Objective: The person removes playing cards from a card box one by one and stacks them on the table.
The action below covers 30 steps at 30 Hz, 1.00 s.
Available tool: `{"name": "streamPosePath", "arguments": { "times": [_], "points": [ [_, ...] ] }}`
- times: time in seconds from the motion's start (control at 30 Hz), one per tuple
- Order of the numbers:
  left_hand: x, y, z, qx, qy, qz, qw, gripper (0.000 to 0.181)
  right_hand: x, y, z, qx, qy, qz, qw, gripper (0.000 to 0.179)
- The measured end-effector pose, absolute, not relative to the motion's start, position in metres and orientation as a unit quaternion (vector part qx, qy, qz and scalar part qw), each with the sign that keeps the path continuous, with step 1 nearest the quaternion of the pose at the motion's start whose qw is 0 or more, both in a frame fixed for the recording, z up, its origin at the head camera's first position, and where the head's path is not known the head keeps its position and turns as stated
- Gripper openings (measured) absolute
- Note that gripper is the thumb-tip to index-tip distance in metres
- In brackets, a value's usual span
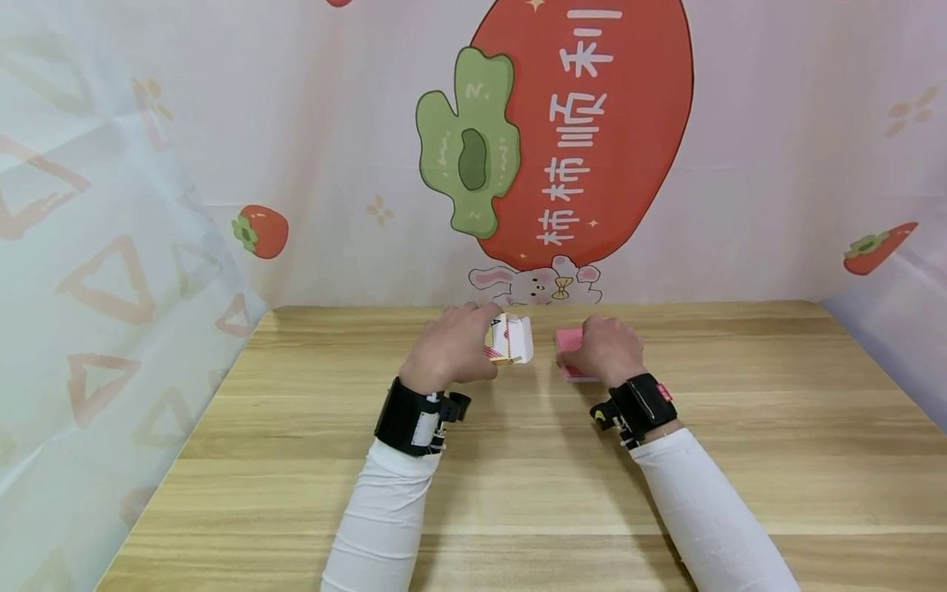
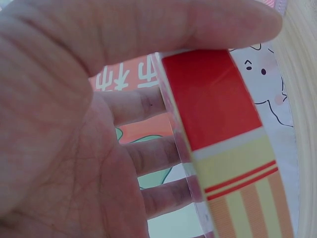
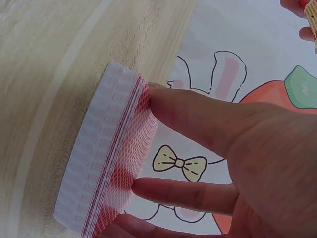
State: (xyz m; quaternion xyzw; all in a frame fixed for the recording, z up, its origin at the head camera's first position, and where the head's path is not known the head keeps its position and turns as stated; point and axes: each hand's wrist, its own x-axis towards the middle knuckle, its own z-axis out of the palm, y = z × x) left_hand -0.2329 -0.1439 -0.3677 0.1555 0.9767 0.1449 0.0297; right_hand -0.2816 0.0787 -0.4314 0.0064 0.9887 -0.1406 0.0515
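Note:
My left hand (image 1: 457,345) holds a playing-card box (image 2: 213,99) just off the tabletop, thumb along one narrow side and fingers on the opposite one. The box's white flap (image 1: 522,339) is open and points right. Red, cream and striped print covers the side seen in the left wrist view. To its right, a deck of playing cards (image 1: 568,341) with red patterned backs lies flat on the table. My right hand (image 1: 612,352) grips this deck from above, thumb at one corner and fingers over the farther part. In the right wrist view the deck's upper cards (image 3: 131,134) sit slightly uneven.
Both hands work near the back of a wooden table (image 1: 518,493). Directly behind the table edge hangs a cloth backdrop (image 1: 355,148) printed with a large red persimmon and a rabbit. Each wrist wears a black strap with a small camera (image 1: 455,406).

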Motion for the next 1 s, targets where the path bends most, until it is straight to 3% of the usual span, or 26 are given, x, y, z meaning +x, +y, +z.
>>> {"name": "streamPosePath", "arguments": {
  "times": [1.0],
  "points": [
    [-0.2346,-0.1424,-0.3685,0.158,0.978,0.134,0.032,0.065,-0.2809,0.0829,-0.4295,0.012,0.989,-0.137,0.056,0.076]
  ]
}}
